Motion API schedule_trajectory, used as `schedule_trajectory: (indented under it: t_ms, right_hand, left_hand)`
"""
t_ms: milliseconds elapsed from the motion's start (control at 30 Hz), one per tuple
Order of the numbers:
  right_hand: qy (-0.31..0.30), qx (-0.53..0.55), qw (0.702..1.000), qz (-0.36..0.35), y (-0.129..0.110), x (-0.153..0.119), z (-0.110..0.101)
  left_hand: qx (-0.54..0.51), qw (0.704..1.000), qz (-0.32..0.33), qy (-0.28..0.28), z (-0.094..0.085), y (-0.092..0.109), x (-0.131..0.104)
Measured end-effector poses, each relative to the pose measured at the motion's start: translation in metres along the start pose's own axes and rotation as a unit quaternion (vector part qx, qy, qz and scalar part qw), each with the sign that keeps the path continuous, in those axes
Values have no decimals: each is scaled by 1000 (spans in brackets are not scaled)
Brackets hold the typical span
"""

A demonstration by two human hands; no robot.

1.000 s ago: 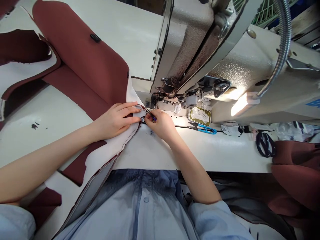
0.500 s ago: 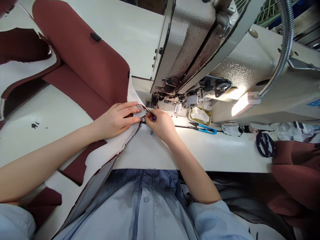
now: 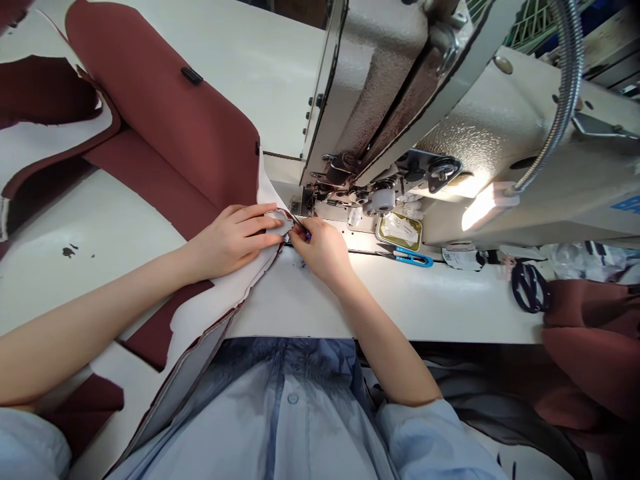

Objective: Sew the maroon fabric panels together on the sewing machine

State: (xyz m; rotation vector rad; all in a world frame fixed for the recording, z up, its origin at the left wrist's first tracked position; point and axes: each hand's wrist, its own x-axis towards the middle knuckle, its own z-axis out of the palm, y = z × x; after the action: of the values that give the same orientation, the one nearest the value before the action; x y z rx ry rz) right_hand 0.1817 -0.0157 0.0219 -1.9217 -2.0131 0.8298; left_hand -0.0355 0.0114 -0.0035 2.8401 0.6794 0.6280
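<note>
My left hand (image 3: 235, 240) grips the edge of a maroon fabric cover (image 3: 210, 147) with a white backing. Its fingertips press on a small grey patch (image 3: 281, 223) at the cover's corner, and the thumb side is near the seam. Close beside it, my right hand (image 3: 323, 250) is closed in a pinch on a thin dark pointed tool (image 3: 299, 223), whose tip rests at that corner. Something purple shows by the right fingertips, and the tool's exact kind is hidden by them. The sewing machine's needle area (image 3: 325, 200) lies just beyond my right hand.
The sewing machine (image 3: 390, 87) fills the upper right, with a lit lamp (image 3: 483, 210). Blue thread snips (image 3: 410, 257) and a small tin (image 3: 400, 230) lie right of my hand. A black coil (image 3: 531, 287) and more maroon pieces (image 3: 590, 333) are further right.
Very little differs: my right fingers and the tool have shifted slightly at the fabric corner. My left hand stays in the same place.
</note>
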Motion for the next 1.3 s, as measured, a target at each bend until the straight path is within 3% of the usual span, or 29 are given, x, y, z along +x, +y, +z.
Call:
schedule_trajectory:
  t_ms: [533,867,1167,1300]
  right_hand:
    - [41,-33,998,30,-4,-4,10]
    - [50,-32,998,29,-4,-5,10]
    - [54,-30,998,31,-4,-6,12]
    - [43,-26,998,34,-4,-6,10]
  left_hand:
    - [56,997,5,43,-3,6,-2]
    - [-20,1000,-14,-4,-1,1,-3]
    - [-24,1000,13,12,1,1,0]
    - [-41,999,4,-9,1,1,1]
